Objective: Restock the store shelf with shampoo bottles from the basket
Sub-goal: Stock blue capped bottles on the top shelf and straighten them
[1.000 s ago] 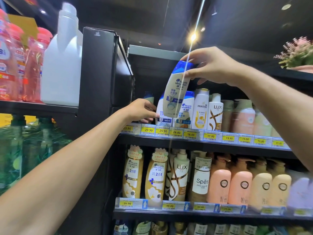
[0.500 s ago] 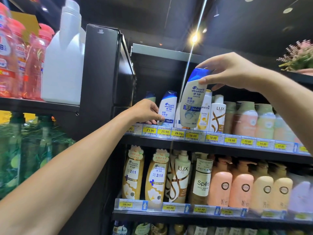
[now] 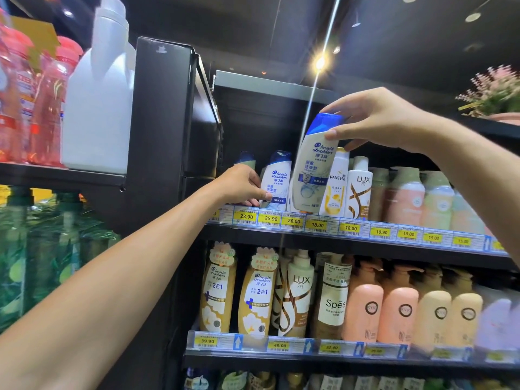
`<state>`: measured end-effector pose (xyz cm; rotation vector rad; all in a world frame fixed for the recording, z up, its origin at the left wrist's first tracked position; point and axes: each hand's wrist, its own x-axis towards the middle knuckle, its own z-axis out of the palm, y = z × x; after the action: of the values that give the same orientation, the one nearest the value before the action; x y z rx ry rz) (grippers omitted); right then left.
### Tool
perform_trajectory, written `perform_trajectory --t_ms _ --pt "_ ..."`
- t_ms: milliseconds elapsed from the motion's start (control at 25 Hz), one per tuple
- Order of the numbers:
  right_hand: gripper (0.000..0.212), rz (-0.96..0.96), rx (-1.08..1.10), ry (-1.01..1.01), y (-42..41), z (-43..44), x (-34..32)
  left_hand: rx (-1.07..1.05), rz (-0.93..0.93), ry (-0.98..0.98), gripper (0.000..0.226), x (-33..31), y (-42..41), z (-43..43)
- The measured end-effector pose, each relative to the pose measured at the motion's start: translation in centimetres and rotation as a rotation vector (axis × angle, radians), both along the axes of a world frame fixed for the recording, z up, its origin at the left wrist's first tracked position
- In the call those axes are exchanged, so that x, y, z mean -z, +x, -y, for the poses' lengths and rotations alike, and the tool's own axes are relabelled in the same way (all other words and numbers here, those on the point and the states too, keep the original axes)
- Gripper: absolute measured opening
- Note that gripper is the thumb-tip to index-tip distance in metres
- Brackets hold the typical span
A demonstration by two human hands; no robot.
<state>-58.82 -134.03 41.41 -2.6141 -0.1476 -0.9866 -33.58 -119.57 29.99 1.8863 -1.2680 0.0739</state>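
Placement: shampoo bottle (image 3: 312, 170) at the shelf's (image 3: 309, 235) front edge.
Your right hand (image 3: 377, 119) pinches its cap; your left hand (image 3: 239, 184) grips the neighbouring bottle (image 3: 277, 181), likely to hold a gap.

A small bright ceiling spotlight (image 3: 320, 63) flares, a thin streak running below it; pale plastic bottles (image 3: 439, 204) far right of it blur, perhaps from motion; surroundings dim.

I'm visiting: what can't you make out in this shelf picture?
Head view:
What the left hand grips: its own curled fingers hide it.
Whether the white blue-capped shampoo bottle in the right hand touches the black shelf: the yellow price-label strip hides its base.
Bottom-row bottles: cut off by the lower edge.
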Motion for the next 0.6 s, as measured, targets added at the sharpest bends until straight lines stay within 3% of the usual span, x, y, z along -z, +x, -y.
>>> perform_trajectory --t_ms 240,360,480,600 --pt "0.042 -0.003 0.011 -0.01 0.6 -0.5 0.1 -0.038 0.021 -0.016 0.037 -0.1 0.4 -0.5" --pt "0.039 0.018 -0.024 -0.002 1.6 -1.2 -0.2 -0.128 0.072 -0.34 0.024 -0.7 0.4 -1.6" --pt "0.04 0.065 -0.059 -0.049 3.0 -2.0 -0.3 0.089 -0.048 -0.552 0.023 -1.5 -1.5 -3.2" --pt "0.043 0.102 -0.034 -0.109 4.8 -2.7 -0.1 0.217 0.041 -0.418 0.027 -1.5 -2.3 -4.2"
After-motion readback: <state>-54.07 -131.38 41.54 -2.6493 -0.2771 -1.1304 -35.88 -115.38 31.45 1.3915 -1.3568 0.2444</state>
